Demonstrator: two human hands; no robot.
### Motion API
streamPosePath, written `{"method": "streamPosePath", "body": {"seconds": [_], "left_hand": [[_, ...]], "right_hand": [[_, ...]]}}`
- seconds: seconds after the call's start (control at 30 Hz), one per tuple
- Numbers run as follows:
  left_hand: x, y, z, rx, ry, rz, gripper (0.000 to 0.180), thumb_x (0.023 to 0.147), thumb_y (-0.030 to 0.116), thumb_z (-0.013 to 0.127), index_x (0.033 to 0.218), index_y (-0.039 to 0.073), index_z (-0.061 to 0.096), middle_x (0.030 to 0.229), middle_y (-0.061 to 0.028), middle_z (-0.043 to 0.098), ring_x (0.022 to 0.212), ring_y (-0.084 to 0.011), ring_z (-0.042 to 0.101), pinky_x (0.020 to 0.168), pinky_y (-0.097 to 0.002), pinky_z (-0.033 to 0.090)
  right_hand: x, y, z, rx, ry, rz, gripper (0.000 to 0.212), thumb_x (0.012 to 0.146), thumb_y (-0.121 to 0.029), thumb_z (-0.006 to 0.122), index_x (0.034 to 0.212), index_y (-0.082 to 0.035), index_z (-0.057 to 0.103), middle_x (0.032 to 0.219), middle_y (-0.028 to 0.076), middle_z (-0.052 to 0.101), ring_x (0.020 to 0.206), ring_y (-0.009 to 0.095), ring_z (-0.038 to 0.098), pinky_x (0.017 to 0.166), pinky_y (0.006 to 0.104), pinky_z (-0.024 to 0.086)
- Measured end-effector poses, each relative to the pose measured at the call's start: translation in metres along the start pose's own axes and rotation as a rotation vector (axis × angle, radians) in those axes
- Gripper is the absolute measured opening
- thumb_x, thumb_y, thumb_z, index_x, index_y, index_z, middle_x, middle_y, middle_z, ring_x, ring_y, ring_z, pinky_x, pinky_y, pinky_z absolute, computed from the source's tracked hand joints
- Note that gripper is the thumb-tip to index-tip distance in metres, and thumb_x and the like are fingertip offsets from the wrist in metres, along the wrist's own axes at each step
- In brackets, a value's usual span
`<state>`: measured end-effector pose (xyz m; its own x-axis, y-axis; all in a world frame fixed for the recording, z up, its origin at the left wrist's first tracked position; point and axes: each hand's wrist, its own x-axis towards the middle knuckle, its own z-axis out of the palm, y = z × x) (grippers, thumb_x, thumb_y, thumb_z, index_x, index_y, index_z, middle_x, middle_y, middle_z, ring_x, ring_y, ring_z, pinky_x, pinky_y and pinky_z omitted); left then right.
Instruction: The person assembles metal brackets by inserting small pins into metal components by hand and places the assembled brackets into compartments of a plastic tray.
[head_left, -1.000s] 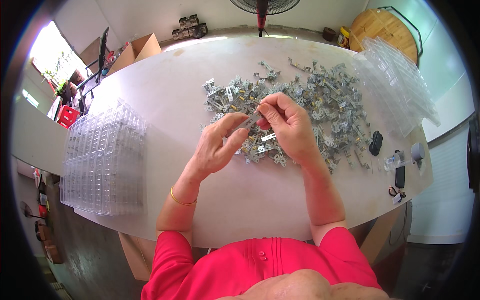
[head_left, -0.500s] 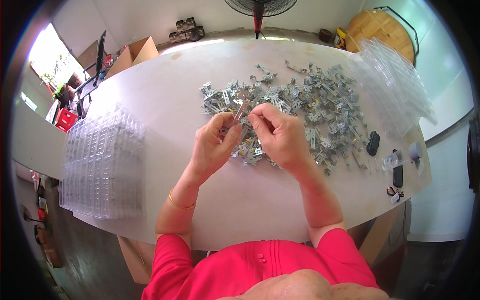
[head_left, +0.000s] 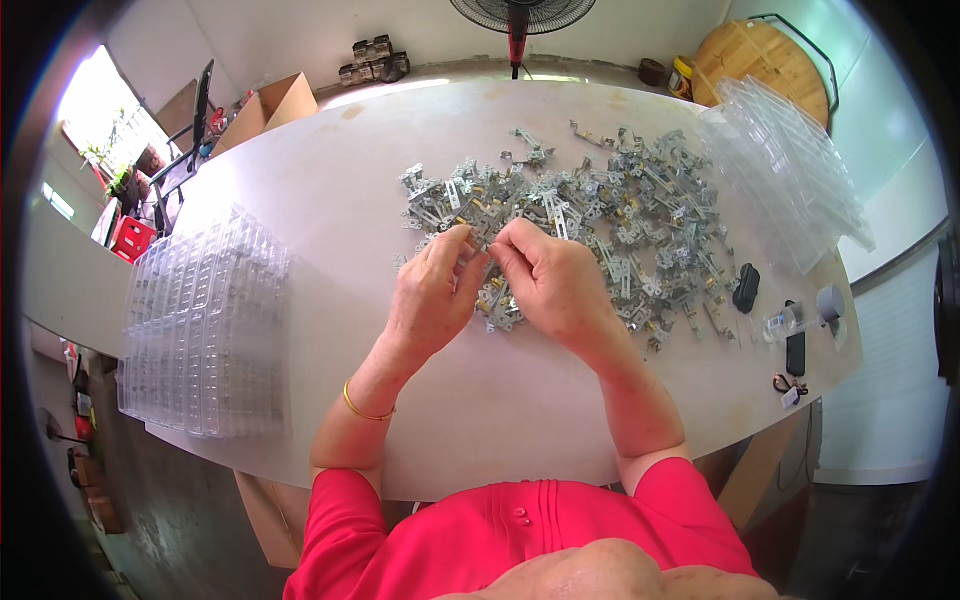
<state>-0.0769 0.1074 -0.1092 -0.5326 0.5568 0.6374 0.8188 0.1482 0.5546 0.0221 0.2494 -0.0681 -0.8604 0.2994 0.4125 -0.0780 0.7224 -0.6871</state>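
Small metal brackets (head_left: 660, 210) lie in a broad, tangled pile on the pale table, some with brass-coloured parts. Over the near left part of the pile, my two hands meet at the fingertips. My left hand (head_left: 432, 295) is closed, thumb and fingers pinching a small metal bracket (head_left: 482, 242) that is hard to pick out against the pile. From the other side, my right hand (head_left: 555, 275) pinches at the same piece with thumb and bent forefinger. Fingers hide most of the piece.
A tall stack of clear plastic trays (head_left: 205, 330) stands at the table's left. More clear trays (head_left: 790, 170) lie at the far right. Near the right edge are a black case (head_left: 746, 288) and a clear bottle (head_left: 785, 322). A fan (head_left: 516, 30) stands beyond the table.
The bracket between my hands has been tilted or lowered and shows less than before. My left fingers have turned inward, and my right hand has dropped slightly.
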Motion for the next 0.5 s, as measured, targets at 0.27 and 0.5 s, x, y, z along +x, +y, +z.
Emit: {"method": "streamPosePath", "body": {"seconds": [0.27,0.5], "left_hand": [[-0.001,0.001,-0.008,-0.254,-0.004,-0.171,0.021,0.092,0.005,0.068,0.111,-0.002,0.062,0.088,-0.0062,0.067,0.077,-0.0091,0.062,0.064,-0.0276,0.053],[0.002,0.014,-0.021,-0.736,-0.306,-0.456,0.024,0.097,0.013,0.064,0.116,0.000,0.061,0.089,-0.0023,0.066,0.076,-0.0073,0.061,0.068,-0.0261,0.052]], "right_hand": [[0.006,0.000,-0.007,0.109,0.154,0.029,0.008,0.098,-0.014,0.064,0.098,-0.006,0.063,0.070,0.010,0.060,0.062,0.021,0.062,0.057,0.0345,0.045],[0.002,0.011,-0.009,0.501,0.188,0.056,0.010,0.102,-0.011,0.061,0.108,-0.005,0.064,0.095,0.000,0.064,0.084,0.008,0.059,0.072,0.0219,0.048]]}}
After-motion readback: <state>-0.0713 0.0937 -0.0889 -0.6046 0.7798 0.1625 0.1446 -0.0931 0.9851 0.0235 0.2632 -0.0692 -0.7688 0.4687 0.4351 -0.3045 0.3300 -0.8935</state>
